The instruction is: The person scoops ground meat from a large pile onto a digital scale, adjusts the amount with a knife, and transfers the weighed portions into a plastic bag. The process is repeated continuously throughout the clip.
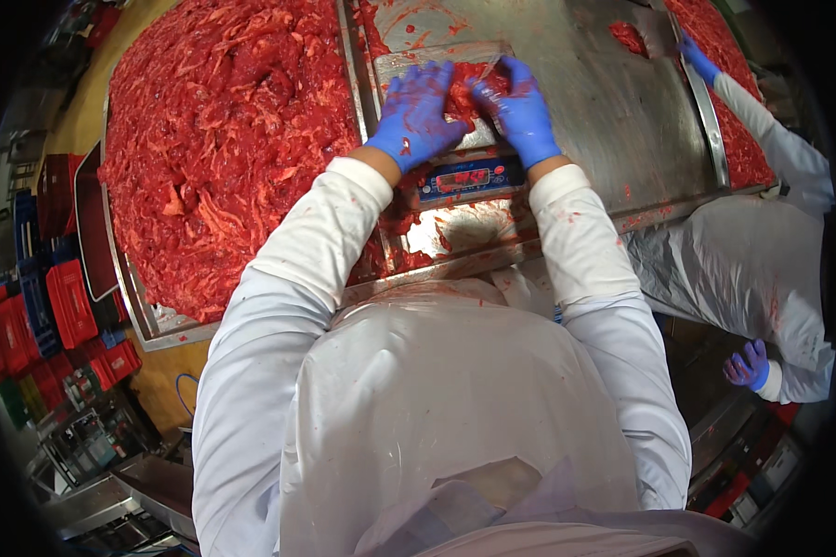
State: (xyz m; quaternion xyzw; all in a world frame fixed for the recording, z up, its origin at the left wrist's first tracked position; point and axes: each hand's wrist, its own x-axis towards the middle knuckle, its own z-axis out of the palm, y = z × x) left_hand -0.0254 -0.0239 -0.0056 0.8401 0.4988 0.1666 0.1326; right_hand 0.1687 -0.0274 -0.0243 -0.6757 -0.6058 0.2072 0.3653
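A portion of raw red meat point(472, 85) lies on the metal plate of a bench scale point(467, 179), whose blue front panel has a lit red display. My left hand point(416, 116), in a smeared blue glove, rests along the meat's left side with its fingers stretched out and apart. On the other side, my right hand point(522, 111), gloved the same way, curls its fingers and thumb over the meat's right edge. The gloves partly cover the meat, and its underside is hidden.
A large heap of raw meat point(232, 139) fills a metal tray on the left. Right of the scale stretches a steel worktop point(622, 121). Beyond it, a co-worker's gloved hand point(698, 58) holds a flat metal piece near more meat point(729, 111). Red crates point(70, 302) stand far left.
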